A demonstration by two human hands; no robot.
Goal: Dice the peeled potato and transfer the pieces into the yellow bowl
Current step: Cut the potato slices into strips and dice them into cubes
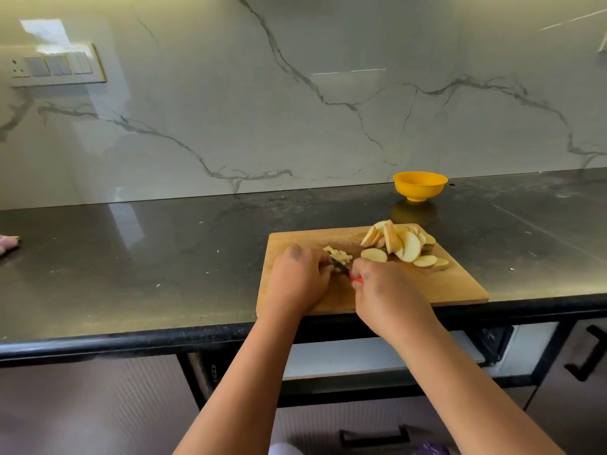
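**A:** Beginning at the left, what do we see?

**B:** We note a switch panel on the marble wall, above the dark counter. Toward the middle, a wooden cutting board lies at the counter's front edge.

**A:** And the hands?

**B:** The left hand rests on the board's left part, fingers curled down over the potato piece being cut; we cannot tell how tightly it grips. Just beyond it lies a small heap of diced potato. The right hand is closed round the red handle of a knife, whose blade points left toward the left hand's fingertips.

**A:** Further right?

**B:** We see a pile of potato slices on the board's far right part. The yellow bowl stands beyond the board, near the wall, well apart from the slices.
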